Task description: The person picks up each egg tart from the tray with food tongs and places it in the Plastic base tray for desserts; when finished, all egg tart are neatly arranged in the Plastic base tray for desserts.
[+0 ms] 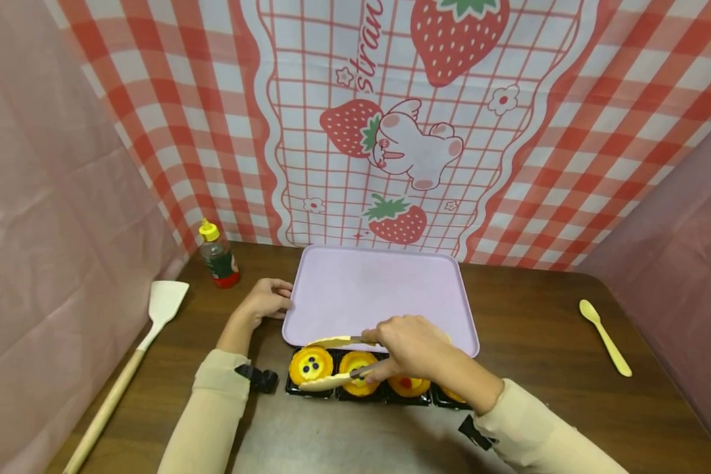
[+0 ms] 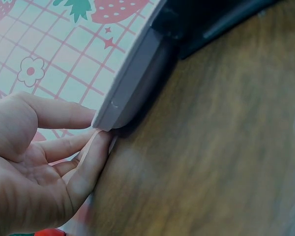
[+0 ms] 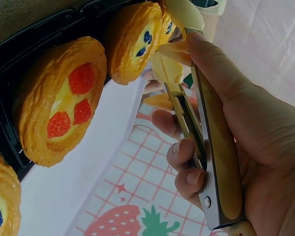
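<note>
My left hand (image 1: 265,299) pinches the left rim of a pale lilac tray (image 1: 379,283); thumb and fingertips meet at its edge in the left wrist view. My right hand (image 1: 415,345) grips metal tongs (image 3: 219,162) with cream tips. The tongs are spread, one tip by the tray's near edge, the other at the near side of the leftmost tart (image 1: 309,363), which has blueberries. A row of tarts sits in a black plastic container (image 1: 293,388) along the tray's near side. Red pieces top another tart (image 3: 64,108). My right forearm partly hides the rightmost tart.
A squeeze bottle with a yellow cap (image 1: 218,257) stands at the back left. Along the left lies a white spatula (image 1: 118,382) with a wooden handle. A pale yellow spoon (image 1: 605,339) lies on the right of the wooden table (image 1: 539,329). A checked cloth (image 1: 545,217) hangs behind.
</note>
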### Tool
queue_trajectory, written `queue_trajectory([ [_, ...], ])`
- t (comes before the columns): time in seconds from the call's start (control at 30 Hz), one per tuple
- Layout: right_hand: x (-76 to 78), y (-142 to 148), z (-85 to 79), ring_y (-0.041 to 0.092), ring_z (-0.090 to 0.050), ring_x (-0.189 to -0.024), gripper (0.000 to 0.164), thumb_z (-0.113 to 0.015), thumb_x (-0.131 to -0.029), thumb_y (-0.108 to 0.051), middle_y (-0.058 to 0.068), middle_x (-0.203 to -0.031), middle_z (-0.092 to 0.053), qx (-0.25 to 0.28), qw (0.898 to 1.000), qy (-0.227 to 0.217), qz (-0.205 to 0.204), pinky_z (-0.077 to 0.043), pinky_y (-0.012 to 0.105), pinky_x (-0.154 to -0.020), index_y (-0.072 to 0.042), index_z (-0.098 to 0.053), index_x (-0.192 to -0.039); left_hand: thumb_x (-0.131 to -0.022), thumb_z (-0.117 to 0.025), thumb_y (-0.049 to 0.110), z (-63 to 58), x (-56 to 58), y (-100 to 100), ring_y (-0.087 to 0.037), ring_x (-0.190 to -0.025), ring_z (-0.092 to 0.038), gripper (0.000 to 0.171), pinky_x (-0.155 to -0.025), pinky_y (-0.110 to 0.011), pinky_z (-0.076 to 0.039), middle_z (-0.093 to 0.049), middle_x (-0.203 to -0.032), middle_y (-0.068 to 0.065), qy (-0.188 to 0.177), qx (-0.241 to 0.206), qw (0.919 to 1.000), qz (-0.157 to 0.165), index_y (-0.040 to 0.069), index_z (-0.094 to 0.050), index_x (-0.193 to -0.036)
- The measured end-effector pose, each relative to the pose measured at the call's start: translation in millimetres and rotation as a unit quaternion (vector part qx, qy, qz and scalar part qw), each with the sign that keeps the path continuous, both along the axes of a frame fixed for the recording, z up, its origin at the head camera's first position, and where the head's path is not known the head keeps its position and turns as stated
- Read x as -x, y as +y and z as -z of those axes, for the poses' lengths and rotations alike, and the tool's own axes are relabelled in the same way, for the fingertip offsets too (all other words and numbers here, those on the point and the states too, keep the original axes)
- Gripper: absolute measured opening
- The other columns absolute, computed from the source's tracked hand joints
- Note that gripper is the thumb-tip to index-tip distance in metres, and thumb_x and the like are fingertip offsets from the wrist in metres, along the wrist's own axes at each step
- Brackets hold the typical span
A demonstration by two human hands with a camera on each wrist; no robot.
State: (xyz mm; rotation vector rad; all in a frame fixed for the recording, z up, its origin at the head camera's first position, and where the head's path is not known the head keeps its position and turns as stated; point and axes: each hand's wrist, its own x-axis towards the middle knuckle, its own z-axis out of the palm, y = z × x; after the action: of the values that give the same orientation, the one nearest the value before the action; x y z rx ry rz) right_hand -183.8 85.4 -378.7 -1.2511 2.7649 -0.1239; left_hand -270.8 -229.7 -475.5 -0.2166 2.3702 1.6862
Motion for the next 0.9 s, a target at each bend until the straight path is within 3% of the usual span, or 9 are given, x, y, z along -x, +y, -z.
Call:
queue_trajectory([
  [0.33,-3.9,2,-0.4,0.009,-0.057,-0.069,0.067,-0.079,-0.070,-0.065,-0.005,-0.089,-0.071,0.007,1.000,0.003,0.007,-0.052,0.036,-0.059,-0.020,-0.071,-0.119,-0.083,-0.069,-0.004,-4.3,1.6,2,-0.023,-0.082,-0.059,0.045,-0.069,-0.035,-0.058,-0.055,-0.108,-0.019,0.000,0.006,1.0000,0.004,-0.008,-0.056,-0.126],
  [0.57,-11.9,5,-3.0,0.019,-0.066,-0.085,0.086,-0.074,-0.066,-0.075,-0.002,-0.104,-0.070,0.015,0.999,0.020,0.022,-0.056,0.041,-0.068,-0.019,-0.066,-0.130,-0.083,-0.068,-0.004,-3.8,1.3,4,-0.023,-0.082,-0.060,0.045,-0.068,-0.034,-0.058,-0.055,-0.107,-0.018,-0.005,0.002,1.0000,0.004,-0.008,-0.056,-0.126],
  [0.73,-17.2,8,-9.0,0.019,-0.066,-0.091,0.092,-0.075,-0.064,-0.075,-0.001,-0.111,-0.070,0.044,0.998,0.030,0.036,-0.056,0.040,-0.068,-0.015,-0.063,-0.132,-0.083,-0.068,-0.005,-3.7,0.0,3,-0.022,-0.081,-0.059,0.045,-0.068,-0.034,-0.058,-0.055,-0.106,-0.018,-0.006,0.003,1.0000,-0.001,-0.009,-0.056,-0.126],
  [0.9,-20.1,15,-12.7,0.019,-0.067,-0.091,0.092,-0.081,-0.062,-0.070,0.000,-0.108,-0.071,0.089,0.994,0.037,0.059,-0.055,0.040,-0.068,-0.010,-0.064,-0.129,-0.082,-0.068,-0.006,-4.0,-2.8,3,-0.021,-0.080,-0.059,0.047,-0.066,-0.033,-0.058,-0.055,-0.105,-0.018,-0.007,-0.004,1.0000,-0.001,-0.009,-0.055,-0.127],
])
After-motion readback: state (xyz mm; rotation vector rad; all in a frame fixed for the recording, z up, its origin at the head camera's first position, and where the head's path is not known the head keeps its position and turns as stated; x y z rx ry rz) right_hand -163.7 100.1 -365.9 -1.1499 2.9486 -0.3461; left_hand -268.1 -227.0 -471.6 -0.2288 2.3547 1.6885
